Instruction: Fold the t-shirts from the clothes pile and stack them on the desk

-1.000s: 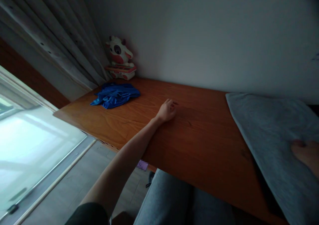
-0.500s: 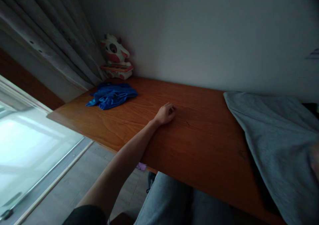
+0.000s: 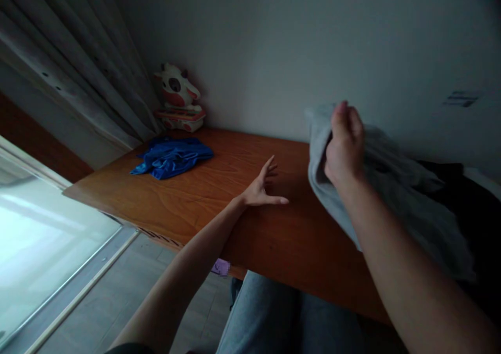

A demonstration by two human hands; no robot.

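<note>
My right hand is closed on a grey cloth and holds it up above the wooden table, towards the middle. The cloth trails down to the right from the fist. My left hand rests on the table just left of the cloth, fingers and thumb spread apart, holding nothing. A crumpled blue cloth lies further left on the table, out of reach of both hands.
A red-and-white cow toy stands in the back left corner against the wall, beside the curtains. Something dark lies at the table's right end. A glass door and the floor are at the left. My grey-trousered legs are under the table's front edge.
My right hand has gripped the grey cloth, which lay flat at the right, and lifted it up and leftward. My left hand has opened its fingers on the table.
</note>
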